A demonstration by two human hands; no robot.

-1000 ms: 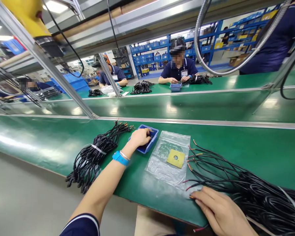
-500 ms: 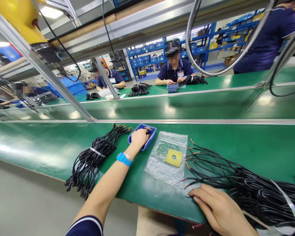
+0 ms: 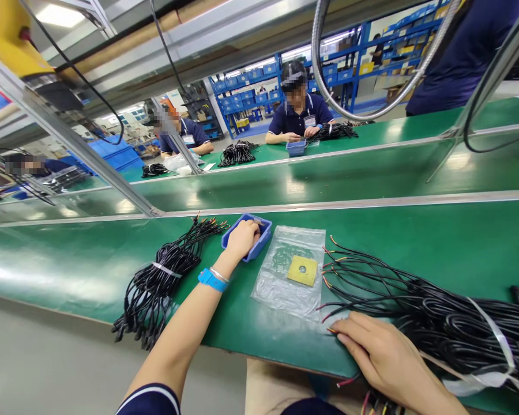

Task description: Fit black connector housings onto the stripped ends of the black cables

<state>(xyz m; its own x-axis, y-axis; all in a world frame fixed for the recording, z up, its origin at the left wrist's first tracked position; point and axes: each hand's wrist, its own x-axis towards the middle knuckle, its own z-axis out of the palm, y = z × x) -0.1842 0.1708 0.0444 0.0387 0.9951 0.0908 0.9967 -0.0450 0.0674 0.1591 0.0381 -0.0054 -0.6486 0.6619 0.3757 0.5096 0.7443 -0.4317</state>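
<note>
My left hand (image 3: 243, 239) reaches down into a small blue bin (image 3: 258, 249). Its fingers are bent together, and whatever they pinch is hidden inside. Low on the right, my right hand (image 3: 378, 346) pinches a black cable by its wire end; the orange-red tip (image 3: 331, 330) pokes out past thumb and forefinger. Beside that hand lies a big bundle of black cables (image 3: 454, 317), tied with a white band, its stripped coloured ends pointing left. Between my hands rests a clear zip bag (image 3: 270, 288) with a yellow square piece (image 3: 303, 270), which has a round hole, on it or inside.
Another tied black cable bundle (image 3: 164, 268) lies left of the bin, its plugs toward the table's front edge. A metal rail (image 3: 285, 206) runs along the back of the green table (image 3: 415, 230). Across it, a co-worker (image 3: 300, 109) handles cables near another blue bin (image 3: 296, 148).
The whole view has shifted slightly, with things on the table a little higher and further left. My left hand stays in the bin, and my right hand still pinches the cable end.
</note>
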